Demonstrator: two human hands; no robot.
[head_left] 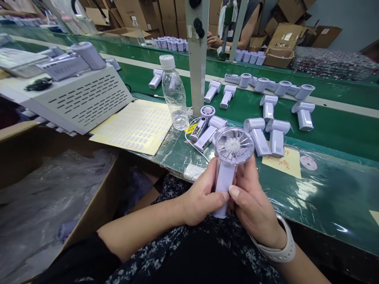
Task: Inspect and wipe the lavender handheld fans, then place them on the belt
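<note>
A lilac handheld fan (225, 177) with a clear round front is held upright over my lap, just off the table edge. My left hand (204, 193) wraps its handle from the left, thumb lying across the front. My right hand (251, 201) grips the same handle from the right, its thumb tip pressed near the left one. Behind the fan head, two more lilac fans (276, 138) lie on the green table. To the left lies a fan with its inner parts exposed (199, 128), with another fan (211, 133) beside it.
A clear plastic bottle (175, 94) stands beside a grey post (196, 59) and a sheet of oval stickers (139, 128). A slotted metal box (85, 94) is at left, above an open carton (97, 201). Several fans lie along the green belt (334, 126). Across it, a person's arm (248, 29) shows.
</note>
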